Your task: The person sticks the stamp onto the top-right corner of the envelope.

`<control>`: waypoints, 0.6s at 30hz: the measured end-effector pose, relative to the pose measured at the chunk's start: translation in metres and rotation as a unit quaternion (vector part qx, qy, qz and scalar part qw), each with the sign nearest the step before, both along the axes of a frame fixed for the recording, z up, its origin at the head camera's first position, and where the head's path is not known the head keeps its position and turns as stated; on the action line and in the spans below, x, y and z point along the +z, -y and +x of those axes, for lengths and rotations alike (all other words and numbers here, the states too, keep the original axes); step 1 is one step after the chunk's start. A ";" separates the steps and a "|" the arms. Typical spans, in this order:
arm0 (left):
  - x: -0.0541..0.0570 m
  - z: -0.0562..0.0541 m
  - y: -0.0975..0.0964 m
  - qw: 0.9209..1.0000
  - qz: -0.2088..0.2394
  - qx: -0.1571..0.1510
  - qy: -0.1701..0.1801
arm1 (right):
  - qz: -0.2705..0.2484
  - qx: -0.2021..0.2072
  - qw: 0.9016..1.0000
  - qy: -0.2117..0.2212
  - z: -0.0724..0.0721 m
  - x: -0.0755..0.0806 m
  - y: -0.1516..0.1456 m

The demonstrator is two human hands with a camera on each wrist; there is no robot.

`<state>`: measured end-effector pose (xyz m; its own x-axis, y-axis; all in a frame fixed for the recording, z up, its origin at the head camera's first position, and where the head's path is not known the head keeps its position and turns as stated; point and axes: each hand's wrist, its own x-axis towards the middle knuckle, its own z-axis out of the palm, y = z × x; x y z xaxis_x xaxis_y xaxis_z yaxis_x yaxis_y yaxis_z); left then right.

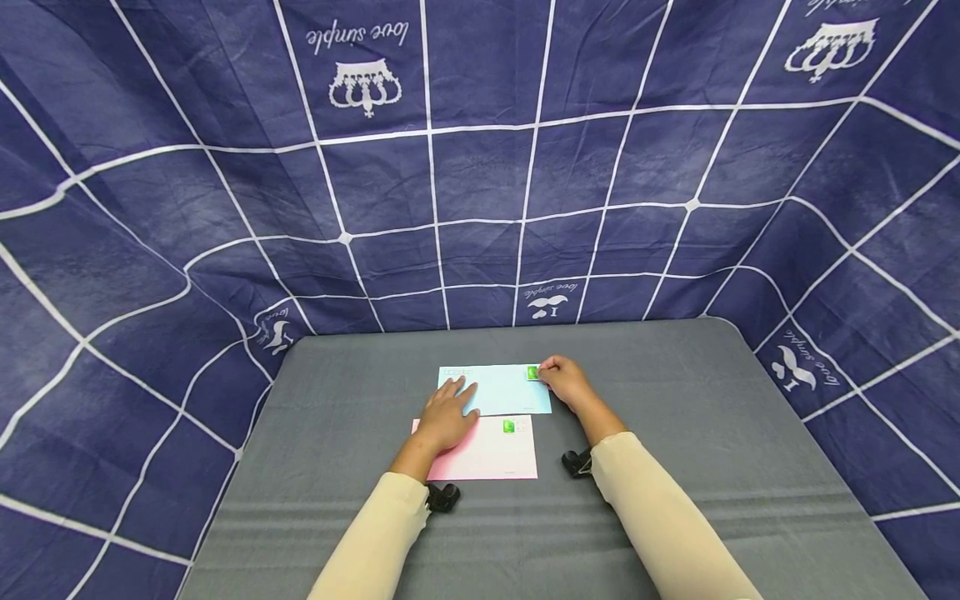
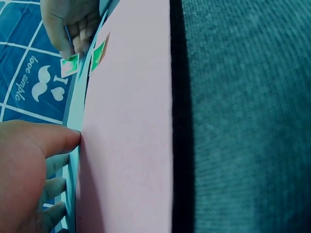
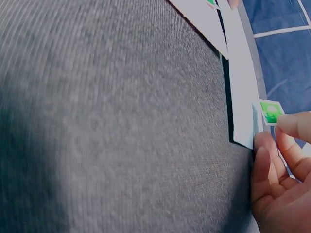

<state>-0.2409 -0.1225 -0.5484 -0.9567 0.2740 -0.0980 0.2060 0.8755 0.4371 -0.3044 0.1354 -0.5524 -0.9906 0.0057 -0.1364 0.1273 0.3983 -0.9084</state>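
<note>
A light blue envelope (image 1: pixel 498 393) lies flat on the grey table, just beyond a pink envelope (image 1: pixel 495 457). My left hand (image 1: pixel 447 415) rests on the blue envelope's left part with its fingers spread, its wrist over the pink one. Between thumb and forefinger, my right hand (image 1: pixel 567 380) pinches a green stamp with a white border (image 3: pixel 271 112) at the blue envelope's upper right corner. In the right wrist view the stamp stands tilted up, above the paper. Another green stamp (image 1: pixel 508 426) sits on the pink envelope's upper right part.
The grey cloth-covered table (image 1: pixel 360 383) extends around both envelopes. A blue curtain with white grid lines (image 1: pixel 480 183) hangs behind it and at both sides. Black wrist cameras are strapped at both cream sleeves (image 1: pixel 675 517).
</note>
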 end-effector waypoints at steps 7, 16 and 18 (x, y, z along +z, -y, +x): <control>0.002 0.003 -0.002 1.000 0.003 0.003 -0.001 | 0.057 -0.013 0.998 -0.009 -0.001 -0.001 0.005; 0.001 0.003 -0.003 1.000 0.002 0.005 -0.005 | 0.106 -0.022 0.994 -0.016 -0.003 -0.001 0.010; 0.001 0.002 -0.004 1.000 0.002 0.004 -0.006 | 0.122 -0.023 0.992 -0.018 -0.004 -0.002 0.010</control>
